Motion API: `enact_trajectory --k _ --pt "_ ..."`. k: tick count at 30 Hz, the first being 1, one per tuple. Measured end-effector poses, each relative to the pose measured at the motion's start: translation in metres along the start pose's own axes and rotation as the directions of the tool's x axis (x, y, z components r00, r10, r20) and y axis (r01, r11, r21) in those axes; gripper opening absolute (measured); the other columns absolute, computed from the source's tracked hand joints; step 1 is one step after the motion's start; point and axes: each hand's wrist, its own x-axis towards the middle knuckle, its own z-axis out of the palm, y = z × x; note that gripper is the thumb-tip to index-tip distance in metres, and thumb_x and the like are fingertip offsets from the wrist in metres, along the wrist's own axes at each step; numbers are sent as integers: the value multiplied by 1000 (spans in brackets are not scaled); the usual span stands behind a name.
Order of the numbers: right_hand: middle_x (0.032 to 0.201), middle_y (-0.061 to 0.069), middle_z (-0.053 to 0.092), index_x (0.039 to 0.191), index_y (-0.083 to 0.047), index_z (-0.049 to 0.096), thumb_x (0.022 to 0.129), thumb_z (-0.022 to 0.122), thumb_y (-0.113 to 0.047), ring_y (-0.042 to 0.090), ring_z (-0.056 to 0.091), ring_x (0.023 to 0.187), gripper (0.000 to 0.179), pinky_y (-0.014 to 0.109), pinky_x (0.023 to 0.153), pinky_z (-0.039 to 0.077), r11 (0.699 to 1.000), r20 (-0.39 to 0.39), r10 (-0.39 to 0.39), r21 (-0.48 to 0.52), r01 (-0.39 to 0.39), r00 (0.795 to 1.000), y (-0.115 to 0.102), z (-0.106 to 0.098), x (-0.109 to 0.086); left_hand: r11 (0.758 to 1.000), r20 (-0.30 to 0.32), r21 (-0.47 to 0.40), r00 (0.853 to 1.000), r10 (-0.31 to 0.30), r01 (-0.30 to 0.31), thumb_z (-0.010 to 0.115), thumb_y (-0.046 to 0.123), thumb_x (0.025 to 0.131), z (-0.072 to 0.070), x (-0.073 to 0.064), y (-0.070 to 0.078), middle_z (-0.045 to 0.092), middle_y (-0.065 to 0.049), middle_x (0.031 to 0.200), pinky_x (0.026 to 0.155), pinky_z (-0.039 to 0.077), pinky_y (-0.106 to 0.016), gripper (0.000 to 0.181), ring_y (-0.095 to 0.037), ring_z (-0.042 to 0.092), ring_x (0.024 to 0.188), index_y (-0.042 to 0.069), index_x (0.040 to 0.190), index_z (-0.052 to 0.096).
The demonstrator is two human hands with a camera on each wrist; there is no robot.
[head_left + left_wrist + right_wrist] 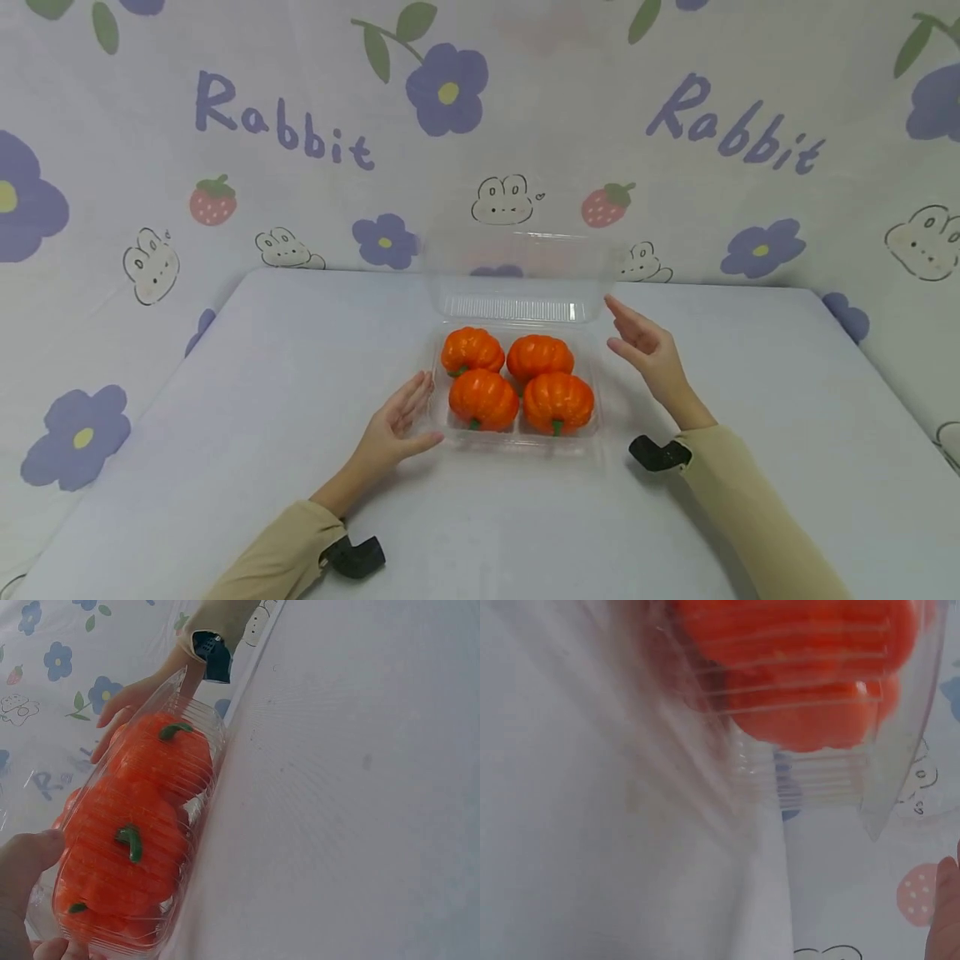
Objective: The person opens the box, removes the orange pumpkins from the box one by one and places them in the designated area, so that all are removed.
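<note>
In the head view a clear plastic clamshell box (517,439) sits mid-table with its ribbed lid (513,310) raised at the back. Several glossy orange pumpkins (483,400) with green stems fill its base in two rows. My left hand (392,429) is at the box's left side, fingers extended along the wall and thumb spread by the front left corner. The left wrist view has that thumb (34,859) right at the rim. Beyond the right side, my right hand (651,354) is raised near the lid's right edge, fingers extended, holding nothing.
A white cloth (300,358) covers the table. Behind it hangs a patterned sheet (562,108) with flowers, rabbits and strawberries. Black wrist devices (660,452) project from both beige sleeves (738,500) above the tabletop.
</note>
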Motion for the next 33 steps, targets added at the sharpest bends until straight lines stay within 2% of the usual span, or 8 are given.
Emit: enact_trajectory --k 7,13,15,21,25,29,33 --pt "139 16 32 127 9 42 87 56 -2 16 39 121 44 23 93 36 997 8 77 -3 -77 997 2 -4 16 1000 -4 3 1000 -2 2 65 -14 73 0 0 -2 17 -22 142 102 21 -29 83 -33 17 129 -7 139 15" --pt "141 17 27 133 6 35 90 52 -2 24 34 124 48 21 94 34 989 45 149 -22 -148 988 4 -5 26 1000 -19 -2 1000 -3 3 64 -16 72 1 -1 -1 18 -22 142 101 22 -27 83 -32 18 129 -7 139 16" --pt "142 16 24 136 5 30 90 51 -2 24 30 126 51 21 95 33 983 73 181 -33 -179 981 -2 -7 28 1000 -17 3 1000 -2 3 65 -14 73 2 -1 0 19 -22 142 101 22 -26 82 -32 19 129 -7 139 16" --pt "147 8 13 142 -3 17 92 50 -9 17 18 131 60 23 97 29 961 167 274 -11 -276 947 3 -14 32 1000 -8 13 1000 -4 4 65 -13 73 3 2 2 19 -22 142 101 22 -26 82 -32 18 129 -7 139 16" --pt "148 7 12 142 -3 15 93 46 -5 17 16 132 58 27 100 26 947 171 319 -17 -321 932 -3 -12 36 1000 -2 16 1000 6 -6 64 -15 73 1 4 1 19 -23 141 102 21 -29 82 -33 18 129 -8 139 15" --pt "147 10 11 142 -1 14 93 45 -4 22 14 132 58 37 102 21 939 167 345 -42 -343 924 -14 -9 39 1000 -2 21 1000 17 -17 64 -14 73 2 5 0 19 -23 141 102 20 -32 81 -33 19 129 -8 139 17" --pt "147 10 10 142 -3 14 93 47 -9 24 13 132 59 41 104 18 930 175 366 -97 -354 914 -7 -9 40 998 -18 56 1000 5 -4 66 -13 73 3 2 -2 21 -23 141 103 19 -34 81 -33 21 128 -7 138 19"
